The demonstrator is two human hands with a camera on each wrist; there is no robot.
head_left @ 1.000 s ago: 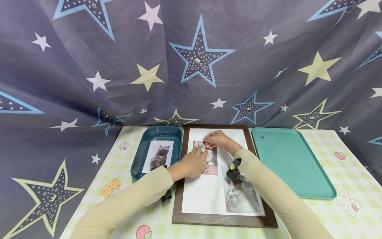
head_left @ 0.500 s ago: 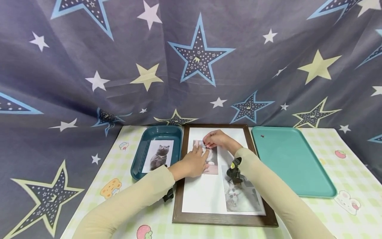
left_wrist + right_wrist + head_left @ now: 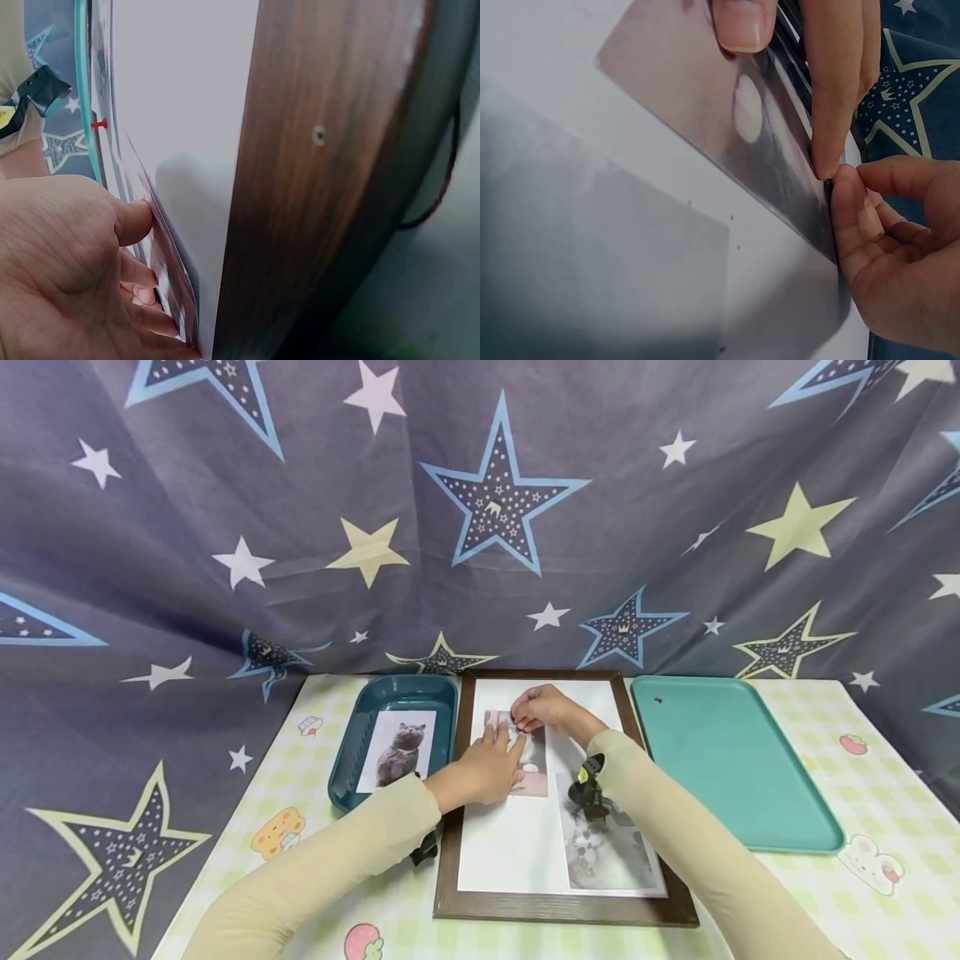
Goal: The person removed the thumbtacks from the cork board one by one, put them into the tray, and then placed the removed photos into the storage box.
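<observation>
My left hand (image 3: 487, 768) lies with fingers extended over a cat photo (image 3: 534, 785), pressing it against the white board (image 3: 510, 852) in a brown wooden frame (image 3: 566, 910). At the photo's upper edge, my right hand (image 3: 547, 706) has thumb and fingers pinched together. A small red pushpin (image 3: 513, 718) shows at those fingertips, mostly hidden by them. The left index fingertip meets the pinching fingers in the right wrist view. A second, greyer cat photo (image 3: 607, 860) is on the board's lower right, partly behind the right wrist. Another red pushpin (image 3: 100, 124) sticks out from the board in the left wrist view.
Left of the frame stands a dark teal tray (image 3: 345, 760) holding a grey cat photo (image 3: 401, 747). To the right lies a turquoise tray (image 3: 742, 760) with a small red pushpin (image 3: 658, 699). A checked tablecloth (image 3: 300, 793) covers the table; a starry curtain (image 3: 300, 468) hangs behind.
</observation>
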